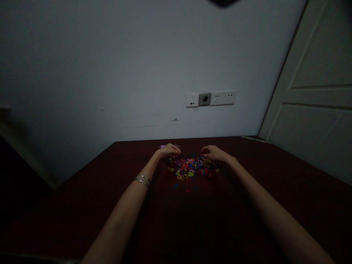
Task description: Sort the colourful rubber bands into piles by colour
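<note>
A loose pile of small plastic stitch markers (191, 167) in yellow, red, blue, pink and green lies on the dark red-brown table (192, 227). At its far left edge is my left hand (169, 150), fingers bent and pressed together; anything between them is too small to make out. My right hand (215, 152) is over the pile's far right edge, its fingers curled inward toward the left one, and what they pinch is not visible. Behind my left hand, partly hidden, a pink item (161, 146) shows beside a dim, rounded, see-through thing (177, 146).
A few stray markers (188, 190) are scattered on the near side of the pile. Beyond the table's far edge rises a pale wall (137, 73) with a row of sockets (222, 98). A panelled door (316, 91) borders the right side. The light is dim.
</note>
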{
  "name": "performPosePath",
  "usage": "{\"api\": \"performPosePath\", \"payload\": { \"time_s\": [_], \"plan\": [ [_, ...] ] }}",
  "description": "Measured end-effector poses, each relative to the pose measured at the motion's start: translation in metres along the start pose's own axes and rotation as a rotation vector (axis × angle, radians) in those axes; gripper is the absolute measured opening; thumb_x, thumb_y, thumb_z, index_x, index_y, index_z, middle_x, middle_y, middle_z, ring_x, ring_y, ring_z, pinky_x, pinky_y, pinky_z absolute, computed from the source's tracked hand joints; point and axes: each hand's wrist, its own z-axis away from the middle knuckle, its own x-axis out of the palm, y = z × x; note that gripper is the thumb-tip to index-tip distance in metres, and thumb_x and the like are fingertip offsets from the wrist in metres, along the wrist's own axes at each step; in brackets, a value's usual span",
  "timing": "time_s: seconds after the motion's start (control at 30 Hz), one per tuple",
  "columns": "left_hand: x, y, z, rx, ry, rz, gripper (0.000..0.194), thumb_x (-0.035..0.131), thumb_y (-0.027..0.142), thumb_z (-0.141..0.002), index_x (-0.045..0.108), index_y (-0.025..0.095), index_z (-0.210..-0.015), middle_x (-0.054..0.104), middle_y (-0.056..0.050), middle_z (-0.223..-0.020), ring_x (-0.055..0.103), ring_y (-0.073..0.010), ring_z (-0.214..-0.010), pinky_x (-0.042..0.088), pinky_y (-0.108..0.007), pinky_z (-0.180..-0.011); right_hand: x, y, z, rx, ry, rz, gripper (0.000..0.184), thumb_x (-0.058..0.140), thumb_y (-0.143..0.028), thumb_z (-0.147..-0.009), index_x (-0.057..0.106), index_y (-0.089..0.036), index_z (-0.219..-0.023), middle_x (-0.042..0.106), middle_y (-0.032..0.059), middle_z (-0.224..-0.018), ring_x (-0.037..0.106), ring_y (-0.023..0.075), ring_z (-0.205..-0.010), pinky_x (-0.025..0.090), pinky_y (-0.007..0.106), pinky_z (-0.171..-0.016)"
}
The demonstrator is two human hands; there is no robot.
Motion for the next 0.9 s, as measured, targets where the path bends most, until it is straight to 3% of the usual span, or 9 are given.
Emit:
{"api": "performPosePath", "payload": {
  "time_s": [0.07,0.17,0.27,0.33,0.43,0.57,0.7,0.8,0.9],
  "plan": [
    [0.001,0.004,0.004,0.019,0.043,0.140,0.014,0.056,0.017,-0.070,0.065,0.010,-0.078,0.065,-0.006,-0.075,0.056,-0.0071,-0.060,0.044,-0.016,-0.054,0.000,0.003,0.003,0.039,-0.022,0.028,0.038,0.056,-0.030,-0.074,0.061,-0.013,-0.107,0.062,0.0126,-0.108,0.057,0.0235,-0.098,0.043,0.032,-0.085],
    [-0.001,0.001,0.006,-0.004,0.217,0.260,0.023,0.052,0.024,-0.076,0.063,0.010,-0.090,0.064,-0.009,-0.091,0.057,-0.0065,-0.065,0.044,-0.014,-0.055,0.001,0.004,0.007,0.100,-0.073,0.027,0.046,0.055,-0.038,-0.077,0.056,-0.013,-0.116,0.059,0.0142,-0.115,0.055,0.0251,-0.103,0.042,0.033,-0.088],
    [-0.008,-0.008,0.004,-0.063,0.412,0.242,0.028,0.048,0.026,-0.078,0.060,0.011,-0.099,0.064,-0.010,-0.094,0.054,-0.0051,-0.059,0.040,-0.013,-0.048,0.004,0.006,0.008,0.100,-0.114,0.004,0.052,0.053,-0.046,-0.077,0.055,-0.014,-0.118,0.058,0.0135,-0.117,0.055,0.0251,-0.105,0.042,0.033,-0.090],
    [-0.014,-0.014,0.002,-0.112,0.460,0.144,0.028,0.048,0.026,-0.078,0.060,0.010,-0.097,0.064,-0.009,-0.090,0.051,-0.0047,-0.053,0.036,-0.013,-0.043,0.008,0.008,0.006,0.065,-0.132,-0.012,0.056,0.053,-0.051,-0.075,0.055,-0.015,-0.118,0.058,0.0134,-0.117,0.055,0.0252,-0.105,0.041,0.033,-0.091],
    [-0.017,-0.019,0.003,-0.111,0.371,-0.069,0.023,0.050,0.025,-0.075,0.063,0.009,-0.086,0.064,-0.007,-0.079,0.048,-0.0054,-0.049,0.033,-0.015,-0.040,0.014,0.008,0.003,0.019,-0.145,-0.050,0.063,0.055,-0.055,-0.072,0.054,-0.013,-0.119,0.056,0.0141,-0.120,0.053,0.0250,-0.107,0.040,0.033,-0.093],
    [-0.007,-0.014,0.009,0.063,0.133,-0.263,0.023,0.056,0.030,-0.071,0.065,0.011,-0.080,0.063,-0.004,-0.073,0.052,-0.0078,-0.057,0.037,-0.016,-0.049,0.019,0.004,0.001,-0.012,-0.157,-0.096,0.067,0.055,-0.058,-0.070,0.053,-0.015,-0.121,0.054,0.0121,-0.122,0.052,0.0237,-0.110,0.038,0.032,-0.095],
    [0.020,0.000,0.017,0.150,-0.082,-0.404,0.051,0.066,0.045,-0.061,0.060,0.013,-0.100,0.064,-0.004,-0.080,0.056,-0.0129,-0.065,0.040,-0.020,-0.054,0.018,-0.003,0.003,-0.037,-0.215,-0.117,0.073,0.061,-0.058,-0.064,0.050,-0.017,-0.123,0.052,0.0101,-0.125,0.050,0.0232,-0.112,0.037,0.031,-0.096],
    [0.040,0.005,0.023,0.206,-0.104,-0.530,0.069,0.070,0.049,-0.054,0.055,0.014,-0.111,0.062,-0.008,-0.096,0.058,-0.0172,-0.080,0.042,-0.022,-0.066,0.017,-0.008,0.004,-0.069,-0.243,-0.083,0.076,0.067,-0.054,-0.059,0.051,-0.016,-0.123,0.055,0.0104,-0.121,0.053,0.0231,-0.107,0.040,0.030,-0.091],
    [0.052,0.002,0.023,0.223,-0.020,-0.645,0.069,0.069,0.045,-0.056,0.053,0.014,-0.115,0.058,-0.011,-0.106,0.055,-0.0215,-0.092,0.042,-0.025,-0.076,0.018,-0.013,0.005,-0.102,-0.233,-0.019,0.070,0.070,-0.044,-0.056,0.055,-0.015,-0.118,0.060,0.0098,-0.113,0.056,0.0228,-0.099,0.041,0.029,-0.087]
  ]
}}
